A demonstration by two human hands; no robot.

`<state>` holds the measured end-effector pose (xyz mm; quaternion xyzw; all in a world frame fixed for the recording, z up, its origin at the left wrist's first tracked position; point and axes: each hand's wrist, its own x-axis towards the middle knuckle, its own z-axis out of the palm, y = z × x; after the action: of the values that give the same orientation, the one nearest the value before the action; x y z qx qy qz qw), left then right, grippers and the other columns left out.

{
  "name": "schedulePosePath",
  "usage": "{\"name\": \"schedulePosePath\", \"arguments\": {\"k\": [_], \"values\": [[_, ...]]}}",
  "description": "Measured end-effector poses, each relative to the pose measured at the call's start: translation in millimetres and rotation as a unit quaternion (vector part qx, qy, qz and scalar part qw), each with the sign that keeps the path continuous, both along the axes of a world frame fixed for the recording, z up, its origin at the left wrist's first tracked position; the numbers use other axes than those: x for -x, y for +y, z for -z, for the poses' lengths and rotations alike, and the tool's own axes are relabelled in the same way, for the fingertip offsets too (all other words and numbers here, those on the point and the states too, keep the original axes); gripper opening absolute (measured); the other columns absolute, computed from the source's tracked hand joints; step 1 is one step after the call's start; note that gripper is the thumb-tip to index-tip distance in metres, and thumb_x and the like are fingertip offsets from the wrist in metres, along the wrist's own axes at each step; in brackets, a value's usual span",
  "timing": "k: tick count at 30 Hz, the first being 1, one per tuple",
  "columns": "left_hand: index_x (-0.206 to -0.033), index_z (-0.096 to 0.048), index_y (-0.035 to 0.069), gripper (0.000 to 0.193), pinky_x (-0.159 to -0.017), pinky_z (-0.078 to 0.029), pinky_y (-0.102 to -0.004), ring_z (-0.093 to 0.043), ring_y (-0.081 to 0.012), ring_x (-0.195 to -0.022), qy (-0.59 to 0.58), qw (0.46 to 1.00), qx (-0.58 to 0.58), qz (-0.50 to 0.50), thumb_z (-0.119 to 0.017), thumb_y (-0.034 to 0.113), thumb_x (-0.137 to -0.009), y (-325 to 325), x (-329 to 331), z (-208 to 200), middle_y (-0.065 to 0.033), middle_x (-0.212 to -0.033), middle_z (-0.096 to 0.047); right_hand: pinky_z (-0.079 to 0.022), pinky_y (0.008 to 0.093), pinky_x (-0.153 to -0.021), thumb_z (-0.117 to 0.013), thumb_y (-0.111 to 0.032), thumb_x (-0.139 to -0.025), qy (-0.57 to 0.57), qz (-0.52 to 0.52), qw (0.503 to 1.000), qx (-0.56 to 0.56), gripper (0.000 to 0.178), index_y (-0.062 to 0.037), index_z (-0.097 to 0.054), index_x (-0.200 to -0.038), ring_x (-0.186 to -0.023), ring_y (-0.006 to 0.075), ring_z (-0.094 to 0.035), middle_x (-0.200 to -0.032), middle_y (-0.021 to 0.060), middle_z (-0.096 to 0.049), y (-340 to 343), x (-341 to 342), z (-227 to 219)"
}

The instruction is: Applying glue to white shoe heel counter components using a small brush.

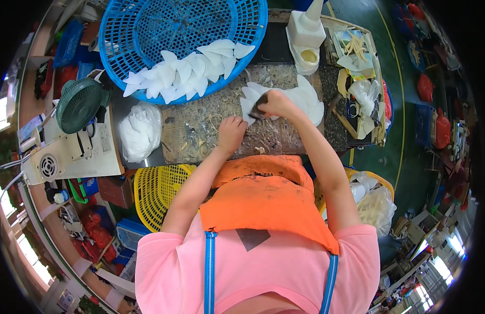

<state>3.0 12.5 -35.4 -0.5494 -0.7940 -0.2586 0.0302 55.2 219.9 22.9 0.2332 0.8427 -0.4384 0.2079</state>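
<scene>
White leaf-shaped pieces [304, 99] lie overlapped on a worn, glue-stained board [190, 128]. My right hand [276, 103] is closed round a dark brush [258, 107], its lower end against the pieces at the left of this group. Just left of it, my left hand [232, 132] rests low on the board with bent fingers pressed together. Its fingertips meet the near edge of a white piece, though the hand hides part of their contact. More white pieces [179, 73] sit in a row along the near side of a big blue basket [261, 31].
Behind the board stands a white container with a spout [307, 31]. A tray [381, 99] of scraps and plastic is at right. On the left are a white plastic bag [140, 131] and a green fan [80, 104]. Yellow baskets [148, 196] flank my orange apron [268, 204].
</scene>
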Motion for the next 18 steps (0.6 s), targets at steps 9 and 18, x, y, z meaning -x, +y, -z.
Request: {"name": "schedulePosePath", "arguments": {"k": [9,18], "values": [[-0.072,-0.057,0.008,0.007,-0.076,-0.039,-0.0399,-0.052,-0.0272,-0.086,-0.038,0.994,0.001,-0.107,-0.062,0.010,-0.067,-3,0,-2,-0.0052,-0.086,-0.054,-0.049,0.0391,-0.074,-0.062,-0.010,-0.073,0.313,-0.166,0.932,-0.074,0.021,-0.0025,-0.066,-0.093,-0.081,0.0346,-0.062,-0.088,0.0175,-0.064,-32,-37,32],[-0.085,-0.062,0.005,0.008,-0.067,-0.047,-0.0370,-0.058,-0.0315,-0.079,-0.279,0.948,-0.129,-0.082,-0.060,0.003,-0.077,5,14,-68,-0.0111,-0.083,-0.058,-0.049,0.0432,-0.072,-0.061,-0.018,-0.069,0.080,0.182,0.975,-0.094,0.023,-0.0015,-0.067,-0.084,-0.079,0.0396,-0.061,-0.081,0.0229,-0.063,5,-18,23]]}}
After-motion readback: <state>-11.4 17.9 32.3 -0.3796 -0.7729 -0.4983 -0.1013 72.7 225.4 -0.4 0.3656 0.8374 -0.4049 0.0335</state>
